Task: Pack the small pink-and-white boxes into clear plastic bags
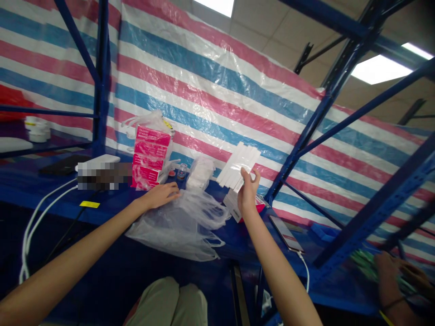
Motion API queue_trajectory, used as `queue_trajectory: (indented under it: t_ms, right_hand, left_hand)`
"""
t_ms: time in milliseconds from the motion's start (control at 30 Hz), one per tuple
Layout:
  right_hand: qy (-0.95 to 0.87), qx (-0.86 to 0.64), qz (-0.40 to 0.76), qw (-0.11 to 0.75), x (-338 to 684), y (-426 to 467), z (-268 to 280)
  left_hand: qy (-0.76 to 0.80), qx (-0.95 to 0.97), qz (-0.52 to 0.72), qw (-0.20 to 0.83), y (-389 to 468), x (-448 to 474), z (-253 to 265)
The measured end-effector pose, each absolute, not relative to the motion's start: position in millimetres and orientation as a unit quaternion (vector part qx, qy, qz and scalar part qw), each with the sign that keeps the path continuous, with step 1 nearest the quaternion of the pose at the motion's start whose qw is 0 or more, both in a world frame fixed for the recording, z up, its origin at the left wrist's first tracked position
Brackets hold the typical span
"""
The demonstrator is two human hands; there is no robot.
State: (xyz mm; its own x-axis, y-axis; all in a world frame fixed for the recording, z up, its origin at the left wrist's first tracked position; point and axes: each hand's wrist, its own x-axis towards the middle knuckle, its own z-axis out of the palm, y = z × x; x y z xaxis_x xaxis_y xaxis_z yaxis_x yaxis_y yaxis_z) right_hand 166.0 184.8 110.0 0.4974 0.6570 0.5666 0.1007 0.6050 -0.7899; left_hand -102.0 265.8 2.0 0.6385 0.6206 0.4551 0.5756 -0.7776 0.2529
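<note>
White strips [238, 165]: raised just above the desk [115, 203], on the right; flat, lying side by side like a fan of slats, long axis leaning from near left up to far right.
Right hand [248, 194]: clamped on the lower right end of the strips, thumb across the front; far nearer to them than the left.
Left hand [162, 195]: well apart from the right, palm down, fingers loosely spread and holding nothing visible; placed at the far left edge of a plastic bag, exact contact hard to tell.
From left hand to strips: across to the right and slightly farther away, with the bag lying lower, between the two forearms.
Plastic bag [180, 226]: clear, crumpled, spread over the near edge of the desk, handles toward the right.
White box [231, 206]: just below the strips, partly behind the right hand, with something pink beside it.
Pink packs [151, 151]: stacked in clear wrapping, beyond the left hand.
Small jar [182, 172] and wrapped white bundle [200, 174]: side by side beyond the bag.
Phone [287, 233]: flat, cabled, right of the right forearm.
</note>
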Motion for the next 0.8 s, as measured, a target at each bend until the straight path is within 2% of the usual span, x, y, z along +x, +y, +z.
queue_trajectory:
  t_ms: [100,167,300,400,500,600,800]
  right_hand:
    - [-0.456,-0.404,0.212,0.764,174.5,178.2,117.0]
    - [-0.478,-0.441,0.209,0.730,186.9,172.3,119.9]
    - [-0.565,-0.587,0.121,0.567,207.8,164.1,114.2]
    - [-0.612,-0.666,0.032,0.425,210.1,164.6,101.0]
    - [-0.637,-0.690,-0.001,0.344,208.1,169.6,83.9]
    - [-0.653,-0.691,-0.019,0.308,207.8,174.5,66.4]
    - [-0.678,-0.676,-0.054,0.285,203.1,174.3,47.8]
  left_hand:
    - [0.347,0.907,0.231,-0.059,268.0,-105.8,0.2]
    - [0.372,0.893,0.220,-0.124,267.0,-106.1,4.9]
    - [0.383,0.873,0.236,-0.190,245.0,-85.7,27.6]
    - [0.330,0.895,0.254,-0.158,210.6,-53.1,41.6]
    - [0.257,0.937,0.221,-0.082,175.7,-24.0,40.3]
    - [0.222,0.958,0.174,-0.057,157.4,-11.4,26.5]
    - [0.287,0.943,0.149,-0.082,176.7,-27.0,0.9]
